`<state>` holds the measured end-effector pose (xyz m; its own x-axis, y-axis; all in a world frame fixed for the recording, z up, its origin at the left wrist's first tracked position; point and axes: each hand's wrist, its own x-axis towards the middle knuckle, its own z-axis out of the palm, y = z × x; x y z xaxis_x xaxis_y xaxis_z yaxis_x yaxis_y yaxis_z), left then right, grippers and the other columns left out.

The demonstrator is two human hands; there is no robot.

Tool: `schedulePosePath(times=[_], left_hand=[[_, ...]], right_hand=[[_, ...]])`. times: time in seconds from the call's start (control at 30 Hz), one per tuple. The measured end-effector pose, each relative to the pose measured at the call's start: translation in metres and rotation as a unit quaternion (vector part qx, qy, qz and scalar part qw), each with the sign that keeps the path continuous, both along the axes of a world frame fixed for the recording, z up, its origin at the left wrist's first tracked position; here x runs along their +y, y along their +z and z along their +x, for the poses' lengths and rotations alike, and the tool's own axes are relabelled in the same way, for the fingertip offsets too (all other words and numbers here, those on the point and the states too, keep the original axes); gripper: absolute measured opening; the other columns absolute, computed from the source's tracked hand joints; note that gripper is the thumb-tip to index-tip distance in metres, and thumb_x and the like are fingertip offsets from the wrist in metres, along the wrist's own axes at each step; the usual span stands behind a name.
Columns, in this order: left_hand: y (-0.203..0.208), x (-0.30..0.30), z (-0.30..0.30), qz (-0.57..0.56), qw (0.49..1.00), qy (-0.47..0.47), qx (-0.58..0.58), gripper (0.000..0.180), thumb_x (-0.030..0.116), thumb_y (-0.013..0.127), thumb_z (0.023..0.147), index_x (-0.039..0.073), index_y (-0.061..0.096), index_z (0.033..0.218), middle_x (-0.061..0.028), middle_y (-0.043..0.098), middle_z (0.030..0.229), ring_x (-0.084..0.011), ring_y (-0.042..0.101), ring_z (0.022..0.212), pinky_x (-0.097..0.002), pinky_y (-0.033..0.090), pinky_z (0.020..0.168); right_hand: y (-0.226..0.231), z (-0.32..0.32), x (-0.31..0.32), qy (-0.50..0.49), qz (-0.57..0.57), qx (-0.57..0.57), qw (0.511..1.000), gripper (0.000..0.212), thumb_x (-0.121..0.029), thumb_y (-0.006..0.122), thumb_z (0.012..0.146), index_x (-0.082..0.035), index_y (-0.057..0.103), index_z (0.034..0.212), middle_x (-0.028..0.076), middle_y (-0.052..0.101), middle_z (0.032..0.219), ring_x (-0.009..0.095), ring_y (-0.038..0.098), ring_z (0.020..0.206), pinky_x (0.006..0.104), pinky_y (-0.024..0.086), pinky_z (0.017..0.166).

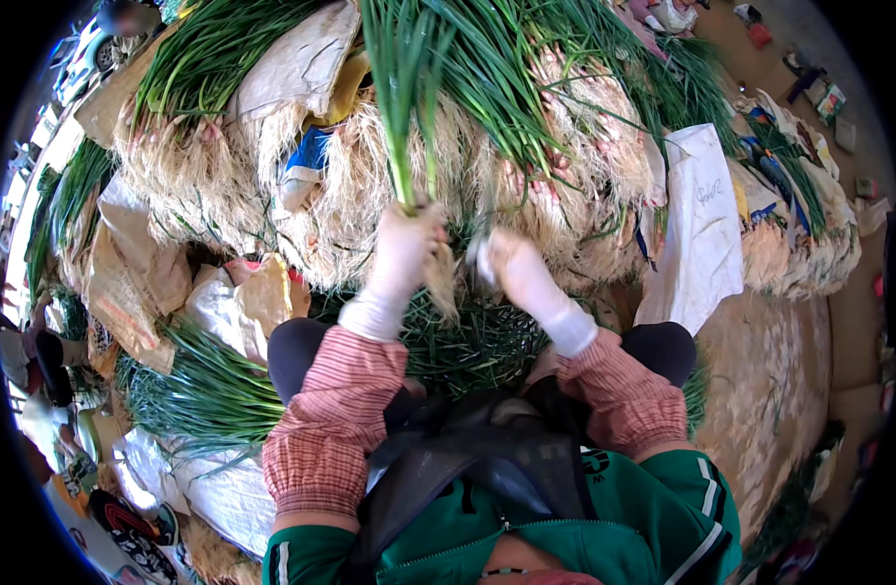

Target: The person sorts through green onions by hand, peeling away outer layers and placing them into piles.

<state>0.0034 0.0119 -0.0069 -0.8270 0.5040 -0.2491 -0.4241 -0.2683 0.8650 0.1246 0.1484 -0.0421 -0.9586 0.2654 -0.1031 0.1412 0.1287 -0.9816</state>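
Observation:
My left hand (406,244), in a pale glove, is closed around a bunch of scallions (399,127). The green leaves point up and away from me, and pale stringy roots (440,283) hang below the fist. To the right of those roots is my right hand (511,261), also gloved and apart from the bunch. Its fingers are smeared by motion, so I cannot make out whether they hold anything. Behind both hands lies a wide heap of scallions (487,58), their tangled roots (350,185) facing me. Loose green leaves (467,341) cover the ground between my knees.
A pile of green scallions (209,380) lies to my left beside crumpled sacks (126,283). A white sack (701,229) drapes over the heap's right side. More bundles (794,244) sit farther right, past a brown sheet (770,380). Other people are at the far left edge.

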Motion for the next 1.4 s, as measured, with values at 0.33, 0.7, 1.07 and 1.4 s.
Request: schedulePosePath(times=[0.33, 0.7, 1.07, 1.4], left_hand=[[0.014, -0.001, 0.013, 0.041, 0.985, -0.167, -0.024, 0.017, 0.01, 0.067, 0.087, 0.0, 0.06, 0.099, -0.0021, 0.061, 0.073, -0.0057, 0.052, 0.052, -0.0157, 0.042, 0.045], [0.017, -0.006, 0.03, -0.028, 0.991, -0.11, 0.072, 0.014, 0.009, 0.071, 0.083, 0.004, 0.061, 0.091, 0.0001, 0.059, 0.064, -0.0045, 0.046, 0.046, -0.0182, 0.033, 0.041], [0.016, -0.016, 0.022, 0.208, 0.949, -0.224, -0.079, 0.025, 0.001, 0.061, 0.087, 0.004, 0.048, 0.108, -0.0075, 0.059, 0.086, -0.0112, 0.054, 0.062, -0.0205, 0.046, 0.056], [0.029, -0.04, 0.003, 0.329, 0.917, -0.216, -0.054, 0.049, 0.004, 0.059, 0.089, 0.01, 0.042, 0.134, -0.0069, 0.057, 0.099, -0.023, 0.059, 0.101, -0.0357, 0.055, 0.082]], right_hand=[[0.044, 0.009, 0.054, -0.191, 0.58, -0.001, 0.792, 0.017, -0.025, 0.059, 0.088, -0.009, 0.063, 0.088, 0.009, 0.062, 0.066, 0.021, 0.06, 0.055, 0.0361, 0.047, 0.053], [0.05, -0.038, -0.015, -0.122, -0.194, 0.134, 0.964, 0.03, -0.026, 0.057, 0.094, 0.002, 0.06, 0.103, 0.006, 0.064, 0.087, 0.015, 0.06, 0.075, 0.0276, 0.048, 0.076], [-0.009, -0.019, 0.011, 0.014, -0.444, 0.217, 0.869, 0.007, -0.004, 0.052, 0.084, 0.0, 0.058, 0.083, 0.005, 0.061, 0.084, 0.016, 0.058, 0.072, 0.03, 0.049, 0.066], [0.084, -0.018, 0.085, -0.076, 0.626, -0.054, 0.774, 0.044, -0.037, 0.069, 0.084, -0.006, 0.064, 0.116, 0.013, 0.064, 0.115, 0.028, 0.057, 0.11, 0.0399, 0.043, 0.098]])
